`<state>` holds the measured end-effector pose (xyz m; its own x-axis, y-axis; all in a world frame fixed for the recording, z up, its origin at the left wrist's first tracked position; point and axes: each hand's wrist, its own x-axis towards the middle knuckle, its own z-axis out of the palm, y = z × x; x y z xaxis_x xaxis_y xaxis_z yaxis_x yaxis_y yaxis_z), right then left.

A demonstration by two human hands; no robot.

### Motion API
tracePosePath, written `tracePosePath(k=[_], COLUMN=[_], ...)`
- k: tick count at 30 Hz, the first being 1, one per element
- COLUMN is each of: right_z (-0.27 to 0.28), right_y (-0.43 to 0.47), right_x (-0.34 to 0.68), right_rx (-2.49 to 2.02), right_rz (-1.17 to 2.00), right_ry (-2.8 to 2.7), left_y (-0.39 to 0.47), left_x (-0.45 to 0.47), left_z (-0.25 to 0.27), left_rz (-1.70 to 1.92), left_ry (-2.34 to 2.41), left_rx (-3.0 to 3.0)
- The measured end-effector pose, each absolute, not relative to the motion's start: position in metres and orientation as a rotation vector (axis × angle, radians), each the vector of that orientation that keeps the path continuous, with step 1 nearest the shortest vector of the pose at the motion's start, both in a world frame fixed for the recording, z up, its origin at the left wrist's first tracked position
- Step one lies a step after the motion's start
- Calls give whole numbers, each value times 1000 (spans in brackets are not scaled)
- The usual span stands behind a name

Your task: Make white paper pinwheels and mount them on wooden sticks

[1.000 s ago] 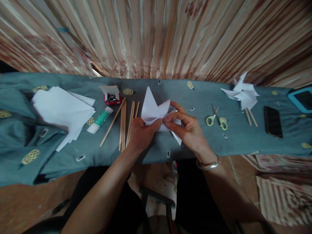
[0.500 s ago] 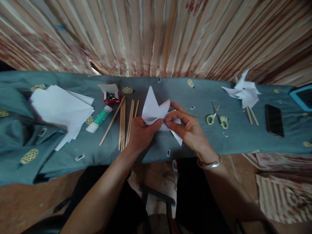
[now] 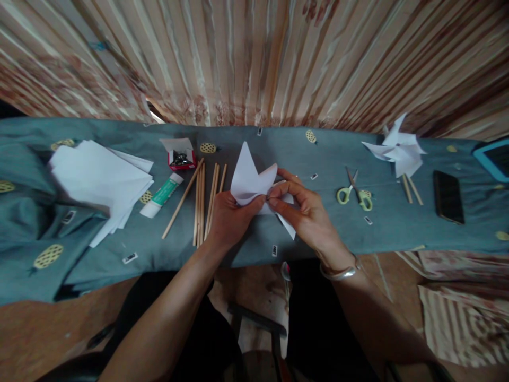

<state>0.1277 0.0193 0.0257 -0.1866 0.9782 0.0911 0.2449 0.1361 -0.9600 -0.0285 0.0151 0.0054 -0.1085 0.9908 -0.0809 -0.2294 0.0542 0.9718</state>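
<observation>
Near the middle of the table I hold a folded white paper pinwheel (image 3: 247,178), one pointed blade standing up and others bent toward the centre. My left hand (image 3: 233,217) is closed on its left side, thumb pressed near the centre. From the right, my right hand (image 3: 300,209) pinches thumb and forefinger at that same centre, on a small dark pin-like piece (image 3: 268,198) mostly hidden by the fingertips. The thumbs are nearly touching. Part of the paper pokes out under my right hand.
Several wooden sticks (image 3: 201,204), a glue stick (image 3: 162,195), an open box of small metal pieces (image 3: 181,158) and a paper stack (image 3: 105,180) lie left. Rightward are scissors (image 3: 353,190), a pinwheel on sticks (image 3: 400,148), a phone (image 3: 448,196) and a blue-edged device (image 3: 493,159).
Both hands keep the same grip at the pinwheel's centre. The paper's lower right blade has shifted very slightly left and down; the other things have stayed put.
</observation>
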Motion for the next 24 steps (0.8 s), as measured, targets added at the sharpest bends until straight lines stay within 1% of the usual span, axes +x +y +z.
tracePosePath(k=[4,9,17,19,24], right_z=[22,16,12,14,21], right_y=[16,14,16,16,16], right_x=[123,118,114,114,115], right_rx=[-1225,-1225,-1336,-1314,-1262], right_rz=[1056,1065,982,1060,1398], right_ry=[-1521,-1369,-1235,-1182,-988], left_y=[16,16,18,18,18], left_x=[-29,-29,-32,-32,-32], left_z=[10,10,4,4,4], left_rz=[1333,1322,1362,1375,1367], left_ry=[1150,1164,1146,1121,1097], left_rx=[890,878,913,920,879])
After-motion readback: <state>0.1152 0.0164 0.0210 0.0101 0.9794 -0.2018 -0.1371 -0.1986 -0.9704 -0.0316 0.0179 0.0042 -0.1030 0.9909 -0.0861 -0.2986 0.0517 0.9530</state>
